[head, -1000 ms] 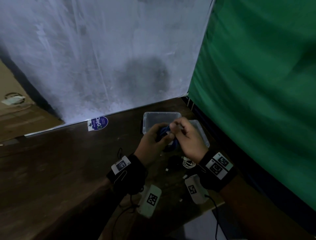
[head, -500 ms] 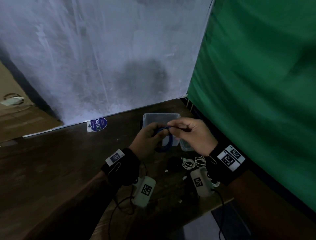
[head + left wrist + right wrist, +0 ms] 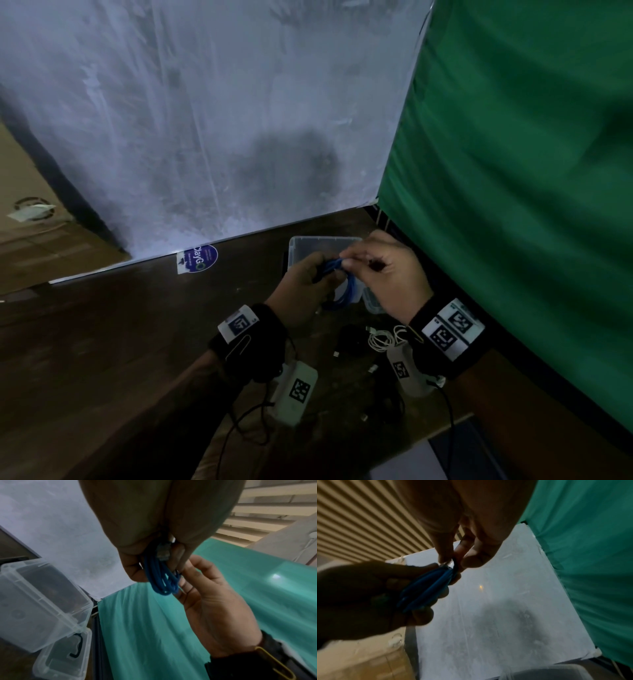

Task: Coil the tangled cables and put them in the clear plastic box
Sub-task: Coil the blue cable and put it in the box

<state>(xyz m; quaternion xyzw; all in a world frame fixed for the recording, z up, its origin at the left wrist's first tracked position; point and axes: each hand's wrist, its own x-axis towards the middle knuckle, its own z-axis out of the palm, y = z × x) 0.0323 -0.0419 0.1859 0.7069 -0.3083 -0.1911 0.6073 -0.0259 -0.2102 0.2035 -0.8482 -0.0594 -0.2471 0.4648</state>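
- Blue cable [image 3: 342, 284], thin and smooth, hung in bunched loops above the clear plastic box [image 3: 310, 247].
- Your left hand [image 3: 305, 287] gripped it.
- Your right hand [image 3: 387, 277] pinched its top.

Blue cable [image 3: 343, 284], several loops. Clear plastic box [image 3: 310, 244], colourless, see-through; its lid [image 3: 63, 660] likewise clear. Table [image 3: 113, 329] dark brown wood. Far wall [image 3: 205, 120] pale grey-white, streaked, dark smudge near base. Right curtain [image 3: 520, 171] plain green. Round sticker [image 3: 200, 259] dark blue, white lettering. White cable [image 3: 383, 339] coiled on table, black cable [image 3: 352, 341] beside. Wrist bands [image 3: 260, 346] black; tags white with black square patterns. Cardboard [image 3: 27, 240] far left, tan.
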